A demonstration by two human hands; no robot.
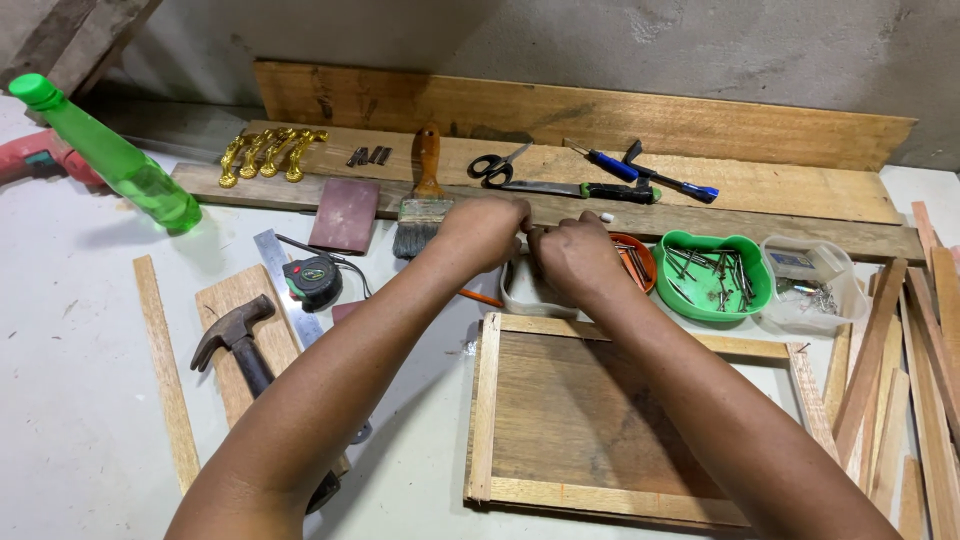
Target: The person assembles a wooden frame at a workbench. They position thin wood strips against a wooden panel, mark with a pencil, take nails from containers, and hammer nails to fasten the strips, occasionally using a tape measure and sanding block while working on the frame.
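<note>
Both hands are held close together just beyond the far edge of the wooden frame (560, 420). The left hand (485, 232) is curled, fingertips pressed together, and the right hand (572, 255) is curled likewise; something small seems to be pinched between them, but what it is cannot be told. A white tub (520, 298) is partly hidden under the hands, touching the frame's far edge. Right of the frame's far corner, a green bowl (715, 275) of nails is seen, with a clear box (812, 282) beside it. Left of the frame a hammer (238, 340) is laid on a board, with a tape measure (312, 281) beyond it. A paintbrush (425, 195) lies beyond the frame
</note>
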